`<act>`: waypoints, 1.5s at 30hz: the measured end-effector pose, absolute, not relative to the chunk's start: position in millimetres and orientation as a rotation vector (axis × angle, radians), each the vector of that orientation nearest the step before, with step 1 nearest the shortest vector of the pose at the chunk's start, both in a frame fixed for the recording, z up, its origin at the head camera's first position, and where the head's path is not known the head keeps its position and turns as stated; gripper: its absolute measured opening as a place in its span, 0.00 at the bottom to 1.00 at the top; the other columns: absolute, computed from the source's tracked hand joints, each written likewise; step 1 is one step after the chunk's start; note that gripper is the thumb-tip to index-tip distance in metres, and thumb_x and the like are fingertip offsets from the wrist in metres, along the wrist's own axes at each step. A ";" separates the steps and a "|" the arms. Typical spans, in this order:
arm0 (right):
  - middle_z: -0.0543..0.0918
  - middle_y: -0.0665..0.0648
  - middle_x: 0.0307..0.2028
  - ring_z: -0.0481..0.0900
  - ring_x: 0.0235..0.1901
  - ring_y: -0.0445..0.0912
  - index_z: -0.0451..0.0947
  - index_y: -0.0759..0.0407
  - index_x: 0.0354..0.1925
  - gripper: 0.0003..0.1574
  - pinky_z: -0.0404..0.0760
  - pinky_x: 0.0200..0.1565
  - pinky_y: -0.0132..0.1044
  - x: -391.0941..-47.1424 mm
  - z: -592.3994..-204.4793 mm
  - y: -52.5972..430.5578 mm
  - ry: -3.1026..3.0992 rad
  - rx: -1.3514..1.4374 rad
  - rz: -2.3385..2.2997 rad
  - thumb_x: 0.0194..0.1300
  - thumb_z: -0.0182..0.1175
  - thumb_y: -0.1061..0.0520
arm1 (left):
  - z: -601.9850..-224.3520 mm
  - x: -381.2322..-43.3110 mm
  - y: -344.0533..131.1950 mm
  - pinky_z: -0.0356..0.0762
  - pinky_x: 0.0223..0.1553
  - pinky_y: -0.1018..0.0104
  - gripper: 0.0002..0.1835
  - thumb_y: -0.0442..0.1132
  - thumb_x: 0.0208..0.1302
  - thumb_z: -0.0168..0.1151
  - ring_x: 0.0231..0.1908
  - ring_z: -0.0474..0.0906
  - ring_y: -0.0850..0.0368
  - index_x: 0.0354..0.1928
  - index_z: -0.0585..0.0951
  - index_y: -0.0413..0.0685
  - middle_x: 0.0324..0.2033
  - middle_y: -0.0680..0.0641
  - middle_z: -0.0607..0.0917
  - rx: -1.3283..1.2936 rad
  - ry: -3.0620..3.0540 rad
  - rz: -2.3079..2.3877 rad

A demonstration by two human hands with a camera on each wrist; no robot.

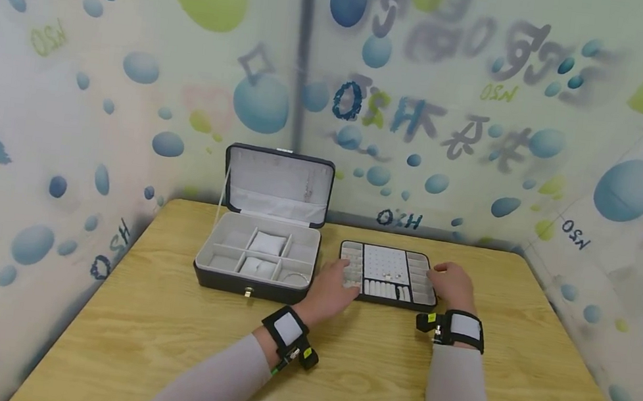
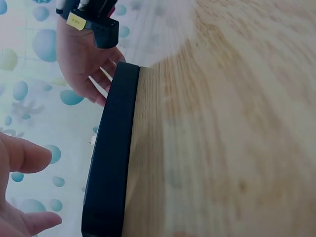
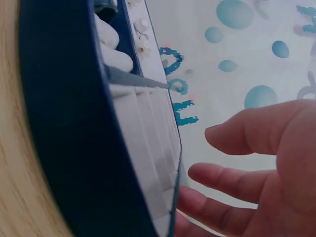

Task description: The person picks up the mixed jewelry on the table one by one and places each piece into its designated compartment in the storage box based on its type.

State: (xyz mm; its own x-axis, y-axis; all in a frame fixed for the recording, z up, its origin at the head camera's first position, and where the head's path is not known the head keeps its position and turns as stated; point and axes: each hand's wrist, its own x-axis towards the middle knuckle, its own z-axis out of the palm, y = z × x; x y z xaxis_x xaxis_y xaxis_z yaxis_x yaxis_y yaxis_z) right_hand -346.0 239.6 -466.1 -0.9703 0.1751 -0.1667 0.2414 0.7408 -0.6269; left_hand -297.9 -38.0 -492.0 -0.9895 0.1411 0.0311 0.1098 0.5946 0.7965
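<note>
A shallow jewelry tray [image 1: 385, 265] with a dark rim and pale compartments lies on the table between both hands. Small earrings [image 1: 393, 277] sit on its middle pad, and white ring rolls [image 1: 381, 289] line the slot below. My left hand [image 1: 330, 296] is at the tray's left end, thumb and fingers spread apart over its edge. At the opposite end, my right hand [image 1: 454, 286] has its fingers by the right rim. In the right wrist view its fingers [image 3: 217, 210] reach the rim without curling round it; whether they touch cannot be told.
Left of the tray stands a dark jewelry box [image 1: 254, 289], its lid [image 1: 278, 186] raised. Inside are two white cushions [image 1: 267, 243] and a bracelet [image 1: 294, 279] in the front right compartment. A patterned wall [image 1: 446, 155] rises behind the wooden table [image 1: 372, 378].
</note>
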 end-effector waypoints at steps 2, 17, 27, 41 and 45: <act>0.80 0.75 0.60 0.79 0.53 0.63 0.73 0.74 0.67 0.34 0.81 0.53 0.55 -346.1 -468.5 237.6 2.824 0.341 -1.043 0.77 0.53 0.49 | -494.2 -297.8 -39.3 0.73 0.71 0.42 0.38 0.45 0.70 0.66 0.70 0.73 0.39 0.77 0.67 0.39 0.71 0.33 0.74 0.208 2.775 1.385; 0.83 0.71 0.49 0.80 0.45 0.59 0.80 0.74 0.59 0.29 0.80 0.43 0.47 -346.3 -472.5 236.5 2.809 0.367 -0.977 0.75 0.53 0.52 | -502.6 -303.9 -37.3 0.76 0.66 0.46 0.37 0.45 0.71 0.65 0.64 0.76 0.43 0.74 0.67 0.32 0.63 0.36 0.77 0.098 2.704 1.433; 0.73 0.56 0.26 0.73 0.29 0.51 0.79 0.64 0.34 0.14 0.69 0.30 0.40 -345.6 -470.2 237.9 2.799 0.357 -0.984 0.71 0.52 0.56 | -504.5 -305.1 -36.6 0.70 0.74 0.44 0.38 0.42 0.72 0.60 0.71 0.70 0.42 0.78 0.62 0.30 0.71 0.33 0.72 0.058 2.671 1.421; 0.76 0.62 0.34 0.74 0.37 0.55 0.82 0.72 0.47 0.19 0.70 0.34 0.41 -341.2 -464.3 242.4 2.762 0.299 -1.049 0.72 0.50 0.60 | -504.6 -300.7 -34.9 0.67 0.76 0.44 0.31 0.35 0.74 0.54 0.75 0.68 0.38 0.75 0.68 0.31 0.72 0.32 0.73 0.050 2.711 1.514; 0.78 0.63 0.38 0.74 0.41 0.56 0.82 0.72 0.51 0.21 0.72 0.38 0.42 -339.7 -459.4 245.3 2.757 0.288 -1.038 0.73 0.51 0.58 | -503.6 -299.3 -33.8 0.68 0.75 0.44 0.29 0.34 0.73 0.56 0.74 0.70 0.38 0.74 0.70 0.32 0.71 0.32 0.75 0.084 2.752 1.520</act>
State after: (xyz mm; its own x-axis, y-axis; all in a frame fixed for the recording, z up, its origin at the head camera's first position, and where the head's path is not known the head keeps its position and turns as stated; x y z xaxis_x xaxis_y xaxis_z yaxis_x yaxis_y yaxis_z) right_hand -339.7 245.3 -459.4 -0.9648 0.1167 -0.2355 0.2431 0.7371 -0.6305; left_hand -299.3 -33.8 -503.6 -0.9986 0.0447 0.0292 0.0486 0.5313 0.8458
